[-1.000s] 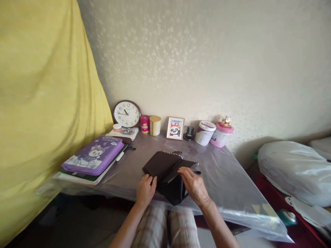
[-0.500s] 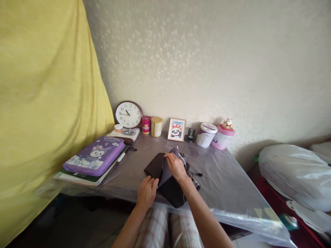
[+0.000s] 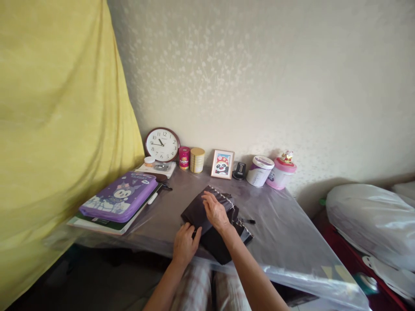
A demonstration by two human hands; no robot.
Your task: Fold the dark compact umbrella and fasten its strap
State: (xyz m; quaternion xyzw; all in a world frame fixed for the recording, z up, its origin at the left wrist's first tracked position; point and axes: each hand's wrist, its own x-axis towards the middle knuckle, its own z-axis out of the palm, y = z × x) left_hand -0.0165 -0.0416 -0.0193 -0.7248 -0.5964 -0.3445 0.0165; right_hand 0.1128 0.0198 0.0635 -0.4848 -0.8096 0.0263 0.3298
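Observation:
A black folding umbrella (image 3: 218,246), by the look of its layered fabric panels and patterned hem, lies loosely collapsed near the front edge of the table. My left hand (image 3: 185,244) is closed around its near left end, where a small dark part shows between thumb and fingers. On the upper panel rests my right hand (image 3: 215,211), its fingers stretched out over the smooth fabric and not gripping it. A short black strap (image 3: 248,221) sticks out on the umbrella's right side. The umbrella's parts beneath both hands are hidden.
On the left, a purple zip case (image 3: 121,196) lies on books. Along the wall stand a clock (image 3: 162,144), a red tin (image 3: 184,157), a yellow tin (image 3: 197,160), a panda picture (image 3: 222,164), a white tub (image 3: 260,171) and a pink jar (image 3: 279,174). Clear plastic covers the table (image 3: 292,233).
My right hand has let go of the pinched fabric edge and flattened out. That panel now lies smoothed to the left across the umbrella. My left hand stays at its end.

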